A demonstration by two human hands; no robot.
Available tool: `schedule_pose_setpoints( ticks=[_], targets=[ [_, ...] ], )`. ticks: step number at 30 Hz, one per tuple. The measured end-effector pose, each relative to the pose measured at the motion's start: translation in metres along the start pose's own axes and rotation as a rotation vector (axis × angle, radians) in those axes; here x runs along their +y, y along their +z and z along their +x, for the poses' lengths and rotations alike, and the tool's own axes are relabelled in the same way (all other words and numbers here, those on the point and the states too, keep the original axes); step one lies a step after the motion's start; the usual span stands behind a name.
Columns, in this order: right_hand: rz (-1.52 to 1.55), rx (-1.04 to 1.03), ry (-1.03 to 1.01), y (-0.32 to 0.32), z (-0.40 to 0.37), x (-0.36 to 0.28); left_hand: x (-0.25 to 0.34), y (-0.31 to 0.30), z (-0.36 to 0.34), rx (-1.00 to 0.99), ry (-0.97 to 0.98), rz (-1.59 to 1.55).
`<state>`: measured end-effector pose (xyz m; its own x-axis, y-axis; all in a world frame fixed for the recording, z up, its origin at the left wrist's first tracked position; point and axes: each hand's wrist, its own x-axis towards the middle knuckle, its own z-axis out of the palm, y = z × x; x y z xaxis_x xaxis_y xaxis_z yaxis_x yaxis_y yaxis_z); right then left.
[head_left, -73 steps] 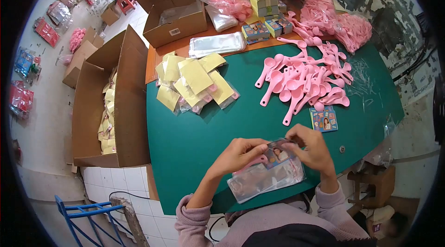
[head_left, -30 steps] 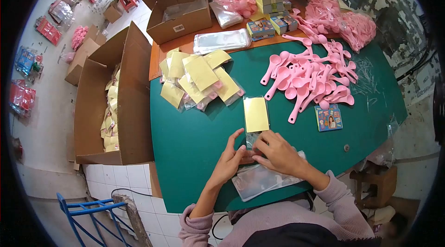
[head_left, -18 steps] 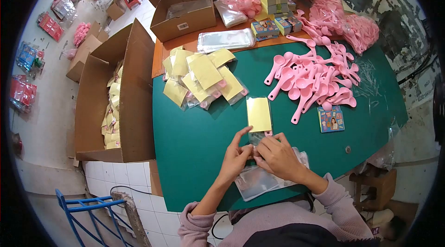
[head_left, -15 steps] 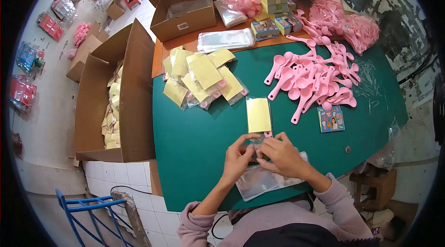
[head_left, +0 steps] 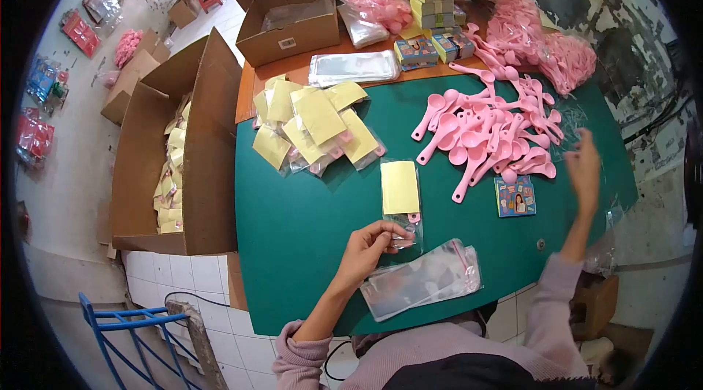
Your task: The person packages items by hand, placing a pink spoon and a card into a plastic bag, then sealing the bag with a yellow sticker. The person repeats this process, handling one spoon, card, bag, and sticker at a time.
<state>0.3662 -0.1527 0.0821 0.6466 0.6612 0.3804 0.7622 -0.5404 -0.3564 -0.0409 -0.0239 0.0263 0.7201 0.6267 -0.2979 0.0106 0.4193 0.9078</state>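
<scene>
Only my left hand (head_left: 362, 252) now pinches the clear end of the card bag (head_left: 400, 188); my right hand (head_left: 584, 174) has swung out beside the plastic strips (head_left: 570, 125), fingers apart, seemingly empty.

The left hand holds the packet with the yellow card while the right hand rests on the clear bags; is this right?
Not quite: in the head view the right hand is beside the pink spoons, not on the clear bags.

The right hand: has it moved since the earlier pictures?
Yes. It was left of the card stack; now the right hand is to its right, beside the pink spoons.
</scene>
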Motion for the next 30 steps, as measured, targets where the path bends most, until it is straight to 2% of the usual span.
schedule_pose_setpoints(
  ticks=[1, 2, 3, 4, 6, 11, 12, 14, 15, 17, 18, 19, 20, 22, 28, 30],
  targets=[
    [0.285, -0.021, -0.215, 0.005, -0.024, -0.061, 0.000, 0.000, 0.001, -0.017, 0.015, -0.005],
    [0.414, -0.227, -0.261, 0.021, -0.051, -0.079, 0.000, 0.001, 0.002, -0.036, 0.028, -0.006],
    [0.622, -0.464, -0.268, 0.020, -0.076, -0.129, 0.000, 0.001, 0.002, -0.041, 0.026, 0.000],
    [0.694, -0.646, -0.381, 0.034, -0.094, -0.147, 0.000, 0.000, 0.002, -0.066, 0.017, -0.071],
    [0.552, -0.657, -0.517, 0.044, -0.116, -0.179, -0.001, -0.002, -0.002, -0.093, -0.009, -0.132],
    [0.724, -0.568, -0.529, 0.064, -0.110, -0.180, 0.013, 0.000, -0.009, -0.138, 0.019, -0.224],
    [0.800, -0.608, -0.479, 0.063, -0.111, -0.179, 0.013, 0.001, -0.007, -0.139, 0.023, -0.227],
    [0.878, -0.656, -0.428, 0.064, -0.111, -0.177, 0.011, 0.004, -0.004, 0.003, 0.087, 0.244],
    [0.895, -0.698, -0.395, 0.065, -0.112, -0.175, 0.008, 0.004, -0.003, 0.007, 0.083, 0.244],
    [0.914, -0.740, -0.358, 0.071, -0.115, -0.173, 0.002, 0.003, 0.002, 0.049, 0.134, 0.461],
    [0.983, -0.754, -0.269, 0.078, -0.117, -0.171, 0.003, 0.004, 0.002, 0.140, 0.177, 0.563],
    [1.049, -0.765, -0.177, 0.081, -0.119, -0.169, 0.003, 0.005, 0.003, 0.135, 0.176, 0.565],
    [1.049, -0.763, -0.173, 0.081, -0.120, -0.170, 0.004, 0.006, 0.004, 0.176, 0.206, 0.569],
    [1.226, -0.916, 0.185, 0.082, -0.122, -0.174, 0.003, 0.007, 0.005, 0.220, 0.235, 0.575],
    [1.189, -0.871, 0.316, 0.082, -0.121, -0.179, -0.005, 0.008, 0.008, 0.290, 0.200, 0.533],
    [1.182, -0.850, 0.329, 0.083, -0.122, -0.179, -0.007, 0.009, 0.010, 0.318, 0.137, 0.344]
  ],
)
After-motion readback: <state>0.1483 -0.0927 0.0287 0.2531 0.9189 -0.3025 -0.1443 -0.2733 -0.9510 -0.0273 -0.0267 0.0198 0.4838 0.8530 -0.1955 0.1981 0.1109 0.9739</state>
